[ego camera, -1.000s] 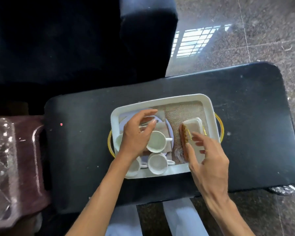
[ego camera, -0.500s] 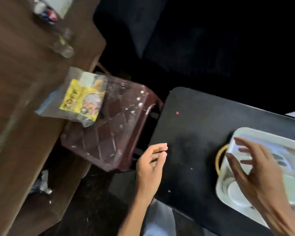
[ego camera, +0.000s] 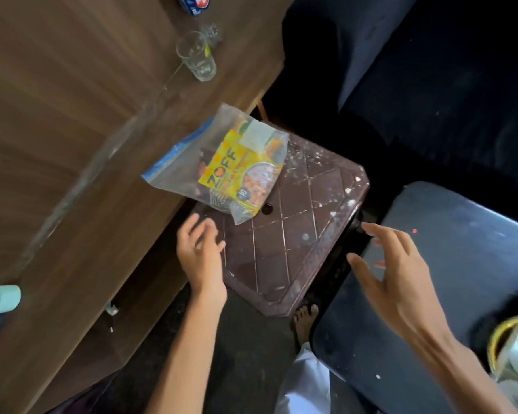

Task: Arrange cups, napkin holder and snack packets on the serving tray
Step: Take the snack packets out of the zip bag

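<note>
Both hands are empty. The left hand (ego camera: 201,249) hovers with loosely spread fingers over the stool (ego camera: 296,234), just short of the bag (ego camera: 222,171). The right hand (ego camera: 401,282) hangs open above the edge of the worktop (ego camera: 446,234). The clear zip bag of snack packets lies on the stool's far corner beside the table (ego camera: 72,144), well apart from the tray (ego camera: 493,345) at lower right. It would be best to pinch the bag by its near corner, lift it level so the packets don't slide, and steady it underneath with the right hand. The yellow packet (ego camera: 231,171) reads "ZOFF". A small badge seems to say "10", and the rest is too blurred to read.
</note>
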Available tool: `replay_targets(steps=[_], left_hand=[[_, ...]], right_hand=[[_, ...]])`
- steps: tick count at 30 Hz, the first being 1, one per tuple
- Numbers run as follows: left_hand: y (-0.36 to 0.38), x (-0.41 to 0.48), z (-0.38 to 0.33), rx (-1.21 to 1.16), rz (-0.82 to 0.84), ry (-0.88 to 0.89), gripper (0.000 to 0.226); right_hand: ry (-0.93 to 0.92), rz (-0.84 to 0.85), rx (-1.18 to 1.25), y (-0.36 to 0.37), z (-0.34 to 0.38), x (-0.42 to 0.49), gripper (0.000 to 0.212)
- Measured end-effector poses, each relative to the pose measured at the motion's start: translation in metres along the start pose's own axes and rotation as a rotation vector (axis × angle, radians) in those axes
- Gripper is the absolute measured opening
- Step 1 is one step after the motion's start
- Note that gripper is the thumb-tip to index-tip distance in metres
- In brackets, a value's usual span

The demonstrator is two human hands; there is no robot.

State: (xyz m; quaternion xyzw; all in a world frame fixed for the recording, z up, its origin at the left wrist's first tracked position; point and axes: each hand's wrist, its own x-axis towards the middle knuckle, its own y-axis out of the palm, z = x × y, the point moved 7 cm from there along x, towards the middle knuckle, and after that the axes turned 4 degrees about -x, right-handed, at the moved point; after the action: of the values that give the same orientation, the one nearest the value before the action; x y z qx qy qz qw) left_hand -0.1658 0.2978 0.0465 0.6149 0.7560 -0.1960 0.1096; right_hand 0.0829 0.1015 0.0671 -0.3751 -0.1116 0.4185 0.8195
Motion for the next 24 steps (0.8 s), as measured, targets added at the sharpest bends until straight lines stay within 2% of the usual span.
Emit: replay_targets(steps=[3,7,9,12,14,17,19,24], left_hand=[[-0.008,0.061,-0.005,-0.074,-0.104,-0.139,0.049],[-0.003,0.115,-0.009,-0.060,-0.073,-0.227,0.055],[0.004,0.129,-0.010,-0.094,-0.045,-0.265,0.046],[0.013,0.141,-0.011,-0.139,-0.045,-0.278,0.019],[0.016,0.146,-0.013,-0.165,-0.073,-0.247,0.016],[0.016,0.143,-0.025,-0.210,-0.095,-0.152,0.018],[0.020,0.128,-0.043,-0.247,-0.027,-0.048,0.013],[0.032,0.030,-0.105,0.018,0.281,0.516,0.006]], right_hand=[[-0.023,0.032,0.014,0.020,0.024,0.009,0.050],[-0.025,0.065,0.039,0.039,0.040,0.013,0.049],[-0.025,0.074,0.033,0.045,0.043,0.011,0.050],[-0.017,0.091,0.018,0.049,0.042,0.005,0.050],[0.006,0.096,0.013,0.049,0.041,0.001,0.050],[0.024,0.064,0.031,0.043,0.043,-0.004,0.046],[0.032,0.027,0.068,0.034,0.048,-0.006,0.042],[0.162,-0.071,0.324,-0.002,0.062,-0.009,0.029]])
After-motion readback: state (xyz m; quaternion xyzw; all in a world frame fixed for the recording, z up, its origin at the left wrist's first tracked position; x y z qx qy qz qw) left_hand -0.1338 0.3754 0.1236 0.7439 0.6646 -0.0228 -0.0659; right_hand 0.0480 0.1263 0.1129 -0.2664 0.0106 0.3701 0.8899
